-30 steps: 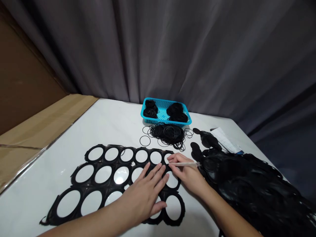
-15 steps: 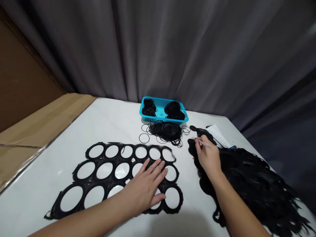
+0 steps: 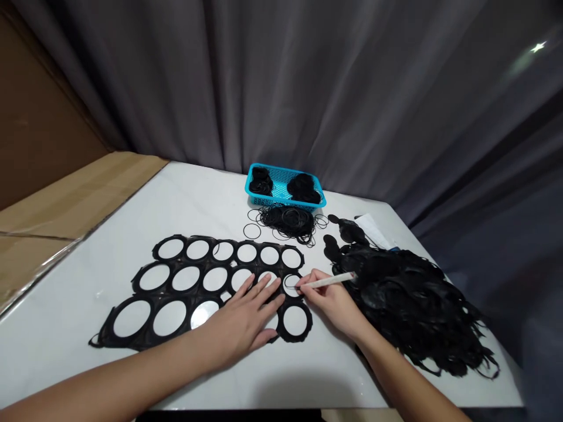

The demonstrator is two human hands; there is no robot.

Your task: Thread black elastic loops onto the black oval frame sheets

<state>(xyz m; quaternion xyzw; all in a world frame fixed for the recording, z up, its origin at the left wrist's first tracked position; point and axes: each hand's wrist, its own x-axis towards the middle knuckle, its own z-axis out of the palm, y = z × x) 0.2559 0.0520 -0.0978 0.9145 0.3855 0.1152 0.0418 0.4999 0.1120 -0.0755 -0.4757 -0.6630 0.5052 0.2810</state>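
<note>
- Left hand (image 3: 248, 319): laid palm down, its four fingers slightly spread and its thumb set apart, upon a thin, flat black sheet pierced by three rows of large round openings (image 3: 199, 293). It covers part of the middle and nearest rows.
- Right hand (image 3: 329, 299): thumb and forefinger pinch a slender, white, pen-like tool (image 3: 329, 281) near its tip; the shaft slants up to the right. How tightly the remaining fingers are folded cannot be told.
- Position of the sheet: flat on the glossy white tabletop (image 3: 272, 381), left of and beneath the working fingers. The tool's tip lies at the rightmost opening of the middle row, where a thin dark curve shows; whether this is a loose ring cannot be told.
- Right of the sheet: a large, tangled pile of black, disc-edged sheet material (image 3: 409, 299), with a white paper (image 3: 373, 231) just beyond it.
- Beyond the sheet: a heap of thin black rings (image 3: 290, 221), one single black ring (image 3: 252, 237) lying near it, and a bright blue perforated plastic basket (image 3: 279, 190) holding black bundles at both ends.
- Background: a dark grey pleated curtain (image 3: 272, 82); at left, brown cardboard (image 3: 88, 190).
</note>
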